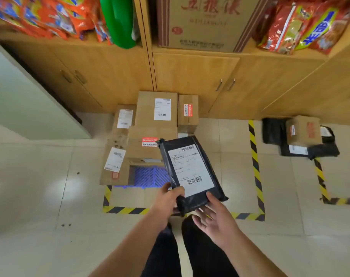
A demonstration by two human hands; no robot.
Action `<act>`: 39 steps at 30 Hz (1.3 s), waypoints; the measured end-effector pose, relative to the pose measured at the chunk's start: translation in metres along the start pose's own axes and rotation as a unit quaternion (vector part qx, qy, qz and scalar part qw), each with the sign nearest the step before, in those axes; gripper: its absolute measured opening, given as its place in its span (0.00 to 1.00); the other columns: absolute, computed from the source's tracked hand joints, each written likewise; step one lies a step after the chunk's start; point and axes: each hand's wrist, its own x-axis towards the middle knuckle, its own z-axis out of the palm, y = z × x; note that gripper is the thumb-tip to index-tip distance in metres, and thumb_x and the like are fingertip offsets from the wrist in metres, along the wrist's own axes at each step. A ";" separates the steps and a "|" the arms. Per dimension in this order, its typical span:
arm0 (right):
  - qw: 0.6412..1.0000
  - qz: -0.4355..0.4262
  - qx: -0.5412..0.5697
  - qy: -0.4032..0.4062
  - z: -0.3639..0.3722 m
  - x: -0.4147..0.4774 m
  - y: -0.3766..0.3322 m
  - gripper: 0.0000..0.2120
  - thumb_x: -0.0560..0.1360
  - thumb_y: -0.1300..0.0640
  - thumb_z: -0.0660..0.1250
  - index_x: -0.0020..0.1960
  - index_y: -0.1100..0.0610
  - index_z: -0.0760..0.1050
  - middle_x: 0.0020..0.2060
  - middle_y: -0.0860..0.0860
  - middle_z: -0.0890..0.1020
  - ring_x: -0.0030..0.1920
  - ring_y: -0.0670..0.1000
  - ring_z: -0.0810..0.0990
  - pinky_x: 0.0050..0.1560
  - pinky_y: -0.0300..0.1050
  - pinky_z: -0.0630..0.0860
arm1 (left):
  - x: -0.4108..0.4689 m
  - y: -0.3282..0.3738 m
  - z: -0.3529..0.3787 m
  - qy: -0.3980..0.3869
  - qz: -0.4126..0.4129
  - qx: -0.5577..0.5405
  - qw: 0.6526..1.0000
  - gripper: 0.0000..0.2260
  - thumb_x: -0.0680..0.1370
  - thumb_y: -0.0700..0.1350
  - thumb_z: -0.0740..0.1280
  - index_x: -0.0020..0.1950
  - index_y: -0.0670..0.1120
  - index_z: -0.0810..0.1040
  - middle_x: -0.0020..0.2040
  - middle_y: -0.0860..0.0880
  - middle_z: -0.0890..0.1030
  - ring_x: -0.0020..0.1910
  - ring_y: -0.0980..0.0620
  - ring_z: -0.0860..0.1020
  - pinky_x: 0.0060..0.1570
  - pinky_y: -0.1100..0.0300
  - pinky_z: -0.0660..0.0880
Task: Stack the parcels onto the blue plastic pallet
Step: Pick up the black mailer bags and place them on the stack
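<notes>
I am looking down at the black parcel, a flat plastic mailer with a white shipping label facing up, held in the air at a tilt just near of the stacked boxes. My left hand grips its near left edge, fingers curled over the top and thumb on the side. My right hand is spread wide and palm up at the near right corner, thumb against the parcel's edge and straight fingers reaching under it, though I cannot tell how much of them touch the underside. The parcel covers the near right part of the blue pallet, whose ribbed top shows bare just left of it. Cardboard boxes fill the far and left parts of the pallet, pressed close together, most with white labels on top. Yellow and black floor tape outlines the pallet's bay on the near and right sides. Well apart to the right, 1 small carton sits on top of black bags beside a second taped outline. Wooden cabinets run along the far wall, and the shelf above them carries snack bags, a green bottle and a printed carton
</notes>
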 end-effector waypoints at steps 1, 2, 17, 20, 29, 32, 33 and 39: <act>0.999 0.001 0.017 0.028 -0.008 0.013 0.002 0.23 0.74 0.54 0.74 0.64 0.61 0.74 0.58 0.62 0.81 0.60 0.60 0.79 0.60 0.60 0.75 | 0.014 -0.008 0.004 -0.007 -0.021 0.024 0.999 0.19 0.68 0.40 0.69 0.59 0.45 0.77 0.49 0.43 0.85 0.47 0.45 0.84 0.37 0.56 0.79; 0.998 0.005 0.031 0.054 -0.014 0.026 0.001 0.23 0.74 0.54 0.74 0.64 0.61 0.74 0.57 0.62 0.81 0.58 0.61 0.79 0.60 0.61 0.75 | 0.029 -0.015 0.010 -0.017 -0.041 0.042 0.998 0.21 0.68 0.41 0.70 0.61 0.45 0.77 0.49 0.44 0.86 0.48 0.46 0.84 0.37 0.56 0.79; 0.987 0.045 0.092 0.121 -0.022 0.343 -0.028 0.14 0.76 0.53 0.73 0.56 0.58 0.74 0.56 0.60 0.81 0.57 0.58 0.81 0.54 0.54 0.79 | 0.343 0.067 -0.065 0.226 0.099 0.497 0.832 0.44 0.68 0.58 0.75 0.76 0.68 0.52 0.81 0.49 0.44 0.79 0.37 0.47 0.73 0.38 0.54; 0.990 0.028 0.099 0.096 0.005 0.392 -0.036 0.15 0.76 0.54 0.72 0.59 0.59 0.75 0.61 0.60 0.80 0.62 0.58 0.79 0.59 0.54 0.79 | 0.377 0.063 -0.063 0.234 0.089 0.514 0.820 0.33 0.64 0.56 0.76 0.65 0.68 0.65 0.80 0.45 0.50 0.74 0.33 0.57 0.69 0.53 0.62; 0.995 0.027 0.076 0.065 0.038 0.481 -0.069 0.21 0.77 0.55 0.72 0.66 0.61 0.72 0.66 0.58 0.75 0.63 0.57 0.78 0.43 0.56 0.79 | 0.390 0.056 -0.059 0.255 0.069 0.507 0.821 0.40 0.68 0.53 0.77 0.73 0.67 0.59 0.81 0.48 0.42 0.78 0.37 0.43 0.72 0.39 0.60; 0.996 0.042 0.049 0.066 0.044 0.495 -0.072 0.20 0.79 0.58 0.69 0.67 0.62 0.71 0.67 0.58 0.75 0.64 0.58 0.77 0.43 0.58 0.78 | 0.387 0.057 -0.056 0.255 0.059 0.505 0.822 0.43 0.68 0.53 0.78 0.75 0.67 0.56 0.81 0.50 0.40 0.79 0.38 0.41 0.69 0.33 0.62; 0.996 0.050 0.033 0.072 0.047 0.499 -0.072 0.16 0.80 0.58 0.67 0.65 0.63 0.71 0.68 0.57 0.74 0.65 0.58 0.77 0.45 0.58 0.78 | 0.387 0.058 -0.056 0.256 0.055 0.509 0.820 0.44 0.68 0.54 0.78 0.75 0.67 0.55 0.81 0.51 0.39 0.79 0.38 0.41 0.69 0.33 0.63; 0.991 0.090 -0.056 0.087 0.054 0.504 -0.073 0.13 0.82 0.52 0.63 0.62 0.58 0.68 0.69 0.54 0.74 0.67 0.58 0.76 0.56 0.57 0.74 | 0.386 0.059 -0.056 0.242 0.029 0.543 0.804 0.45 0.70 0.59 0.76 0.77 0.67 0.49 0.80 0.51 0.35 0.78 0.37 0.40 0.68 0.31 0.62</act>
